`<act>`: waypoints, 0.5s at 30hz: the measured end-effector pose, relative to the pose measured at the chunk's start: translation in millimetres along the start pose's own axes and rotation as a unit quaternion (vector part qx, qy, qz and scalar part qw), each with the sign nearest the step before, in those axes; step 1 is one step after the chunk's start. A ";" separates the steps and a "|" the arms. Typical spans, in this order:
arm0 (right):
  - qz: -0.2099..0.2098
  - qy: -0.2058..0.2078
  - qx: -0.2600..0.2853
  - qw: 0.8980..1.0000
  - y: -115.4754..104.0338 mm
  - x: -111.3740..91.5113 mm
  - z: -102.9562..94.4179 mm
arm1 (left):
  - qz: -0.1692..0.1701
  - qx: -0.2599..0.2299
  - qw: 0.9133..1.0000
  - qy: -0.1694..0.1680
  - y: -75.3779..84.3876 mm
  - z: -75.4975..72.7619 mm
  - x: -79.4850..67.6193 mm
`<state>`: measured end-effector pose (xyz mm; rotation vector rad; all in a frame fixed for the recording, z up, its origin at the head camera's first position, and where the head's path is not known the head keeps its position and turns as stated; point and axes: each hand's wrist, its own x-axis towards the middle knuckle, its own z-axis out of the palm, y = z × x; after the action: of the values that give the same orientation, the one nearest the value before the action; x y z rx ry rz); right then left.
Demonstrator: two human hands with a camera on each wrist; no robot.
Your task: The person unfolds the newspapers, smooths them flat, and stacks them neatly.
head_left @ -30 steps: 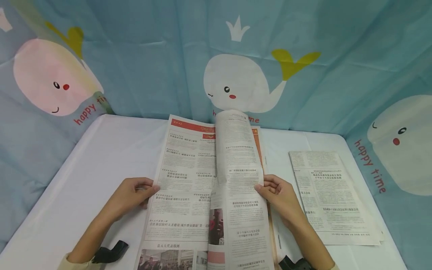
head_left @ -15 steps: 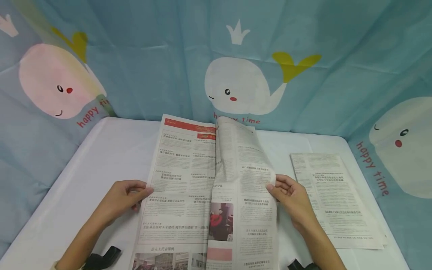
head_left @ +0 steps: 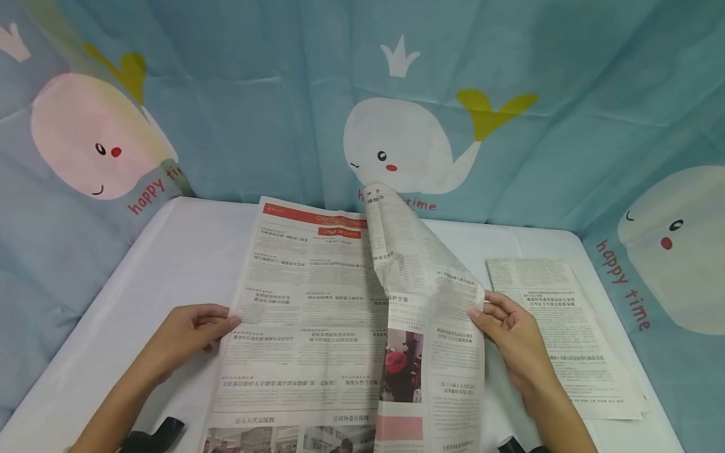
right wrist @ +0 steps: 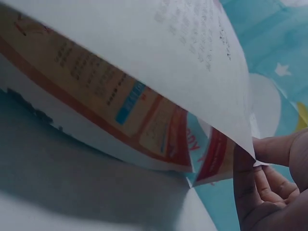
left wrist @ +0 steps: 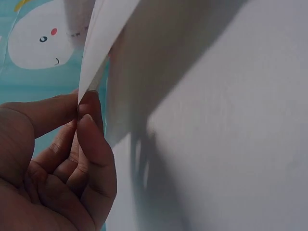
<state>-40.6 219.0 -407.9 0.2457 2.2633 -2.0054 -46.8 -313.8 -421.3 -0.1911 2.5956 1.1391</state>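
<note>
A newspaper (head_left: 306, 302) spreads across the middle of the head view, its left page showing a red banner along the top. My left hand (head_left: 195, 333) pinches its left edge between thumb and fingers; in the left wrist view the thin sheet (left wrist: 103, 45) rises from those fingertips. On the other side my right hand (head_left: 512, 333) pinches the right edge of a half-turned page that bulges and creases near the centre. Seen from the right wrist, the held sheet (right wrist: 159, 62) lifts over an orange-bordered printed page (right wrist: 130, 115) beneath. The newspaper's lower end runs out of the head view.
Another folded newspaper (head_left: 566, 340) lies on the white table (head_left: 164, 264) at the right, partly behind my right forearm. A blue curtain (head_left: 255, 113) printed with whales hangs directly behind the table. Black wrist devices (head_left: 153, 434) show at the bottom edge.
My hands have moved apart, the left to the left and the right to the right. The newspaper has widened between them, showing more of the left page and the inner photo.
</note>
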 end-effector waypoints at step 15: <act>0.011 0.009 0.014 1.000 11.3 -4.1 -31.8 | -0.016 0.049 0.999 0.010 -34.8 -47.8 -2.8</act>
<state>-33.5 251.6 -414.2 0.2904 2.2342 -2.0324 -46.3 -372.6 -414.0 -0.2240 2.6486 1.0027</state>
